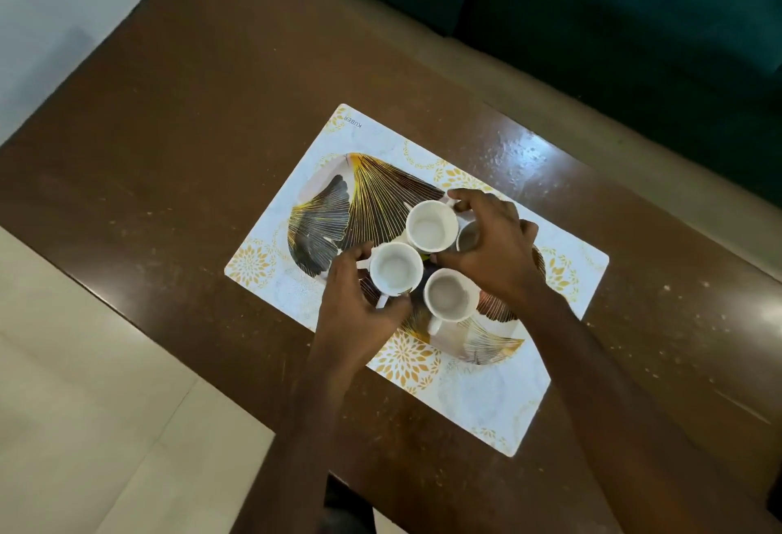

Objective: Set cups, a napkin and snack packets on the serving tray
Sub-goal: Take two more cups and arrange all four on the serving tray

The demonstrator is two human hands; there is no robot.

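Observation:
A serving tray [338,203] with a gold and black leaf pattern lies on a white placemat [486,398]. Several white cups stand close together on the tray's right half. My left hand [351,305] wraps around the near-left cup [396,268] by its handle side. My right hand [495,245] reaches over the cluster, fingers on the handle of the far cup [431,224], and partly hides a cup [467,237] under its palm. A near cup [450,294] stands free between my hands. No napkin or snack packets are in view.
The placemat rests on a brown table [190,131]. Pale floor tiles [84,406] lie to the left, and a dark green seat [634,25] stands beyond the table's far edge.

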